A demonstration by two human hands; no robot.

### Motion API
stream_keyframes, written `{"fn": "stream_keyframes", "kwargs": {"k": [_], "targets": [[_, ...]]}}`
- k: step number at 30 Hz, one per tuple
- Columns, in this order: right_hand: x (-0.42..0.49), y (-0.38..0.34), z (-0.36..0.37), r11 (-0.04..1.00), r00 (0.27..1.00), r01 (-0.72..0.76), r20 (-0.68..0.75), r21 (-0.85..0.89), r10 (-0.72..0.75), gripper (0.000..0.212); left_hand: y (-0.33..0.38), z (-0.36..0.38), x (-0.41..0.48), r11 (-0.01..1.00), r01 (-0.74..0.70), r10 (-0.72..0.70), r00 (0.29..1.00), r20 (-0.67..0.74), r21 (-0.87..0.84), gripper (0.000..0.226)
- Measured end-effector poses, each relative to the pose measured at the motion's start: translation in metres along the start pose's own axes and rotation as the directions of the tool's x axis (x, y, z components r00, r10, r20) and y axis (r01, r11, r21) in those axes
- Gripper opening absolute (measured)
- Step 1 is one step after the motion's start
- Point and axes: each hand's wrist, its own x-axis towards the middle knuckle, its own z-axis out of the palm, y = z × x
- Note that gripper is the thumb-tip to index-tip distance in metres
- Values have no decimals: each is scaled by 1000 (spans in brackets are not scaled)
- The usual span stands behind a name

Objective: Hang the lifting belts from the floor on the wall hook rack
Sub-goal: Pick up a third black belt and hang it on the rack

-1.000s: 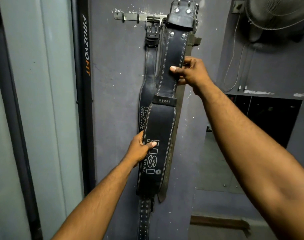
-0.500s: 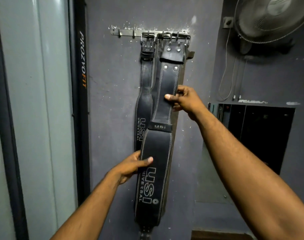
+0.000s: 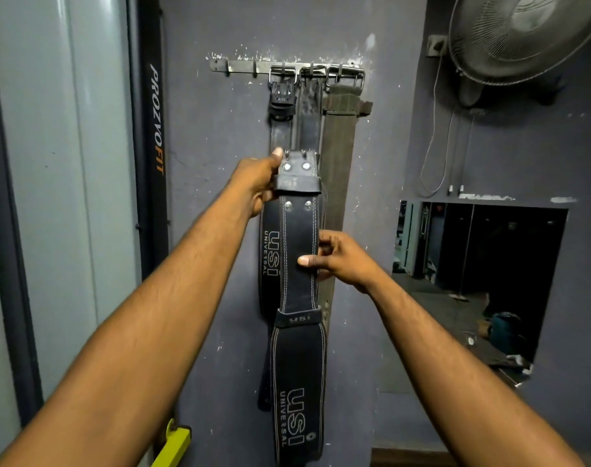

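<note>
Belt (image 3: 299, 264) held vertical (buckle end (image 3: 297, 175) topmost).

Four lifting belts (image 3: 299, 264), one hook rack (image 3: 240, 66), one wall fan (image 3: 523, 38), two hands (image 3: 257, 180) (image 3: 343, 262)

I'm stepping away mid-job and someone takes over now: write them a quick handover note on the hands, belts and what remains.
Left hand grips the buckle end of the black USI belt; right hand pinches its strap lower down.
Its buckle is below the hook rack, on no hook.
Done: three belts hang there, the olive belt rightmost.
Left: hook the buckle; two hooks at the rack's left end look free.
</note>
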Motion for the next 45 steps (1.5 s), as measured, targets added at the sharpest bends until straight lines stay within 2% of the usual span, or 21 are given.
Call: {"fn": "stream_keyframes", "kwargs": {"k": [4, 7, 10, 12, 15, 17, 19, 21, 22, 24, 26, 29, 32, 36, 39, 42, 45], "targets": [[-6, 7, -1, 997, 998, -62, 27, -45, 63, 32, -12, 3, 2, 996, -81, 83, 995, -62, 41, 6], [-4, 3, -12, 994, 994, -103, 42, -30, 104, 35, -24, 9, 0, 986, -147, 159, 968, -194, 79, 26], [-1, -23, -33, 969, 968, 30, -250, 246, 33, 43, -42, 16, -6, 980, -181, 195, 947, -254, 77, 23], [3, -40, -44, 966, 915, 141, -401, 219, -42, 48, -51, 21, -13, 976, -211, 216, 948, -233, 46, 16], [14, -45, -43, 989, 913, 135, -395, 56, -102, 35, -65, 33, -21, 975, -218, 221, 955, -199, 37, 18], [20, -41, -40, 994, 896, 112, -433, 6, -98, 23, -72, 39, -25, 976, -209, 216, 955, -204, 54, 27], [23, -38, -38, 996, 874, 82, -483, 25, -60, 32, -78, 42, -27, 972, -219, 231, 951, -205, 82, 35], [22, -40, -38, 997, 875, 21, -484, 71, 16, 46, -80, 42, -31, 966, -230, 250, 947, -201, 118, 34], [21, -41, -38, 997, 881, 8, -471, 79, 31, 44, -82, 42, -32, 963, -235, 259, 945, -201, 133, 31], [17, -43, -38, 1000, 880, 26, -475, -5, -25, 37, -84, 40, -34, 960, -235, 263, 943, -205, 149, 28], [14, -44, -39, 992, 860, 76, -497, -102, -117, 46, -84, 40, -35, 968, -209, 233, 953, -193, 137, 27], [11, -41, -39, 983, 856, 179, -485, -51, -181, 62, -82, 37, -35, 976, -191, 206, 963, -172, 103, 18], [12, -33, -37, 973, 836, 229, -507, -24, -210, 63, -79, 35, -35, 981, -176, 188, 971, -150, 85, 16], [24, -26, -29, 972, 832, 237, -516, -1, -204, 63, -79, 32, -28, 970, -181, 213, 956, -202, 165, 8], [37, -23, -23, 970, 834, 241, -505, -29, -222, 65, -84, 24, -19, 937, -214, 290, 918, -272, 277, 5], [53, -22, -17, 966, 838, 254, -487, -52, -246, 66, -83, 13, -17, 901, -241, 329, 922, -206, 361, 11], [68, -21, -10, 960, 846, 260, -454, -101, -277, 68, -82, 0, -6, 878, -274, 374, 904, -206, 393, 19]]}}
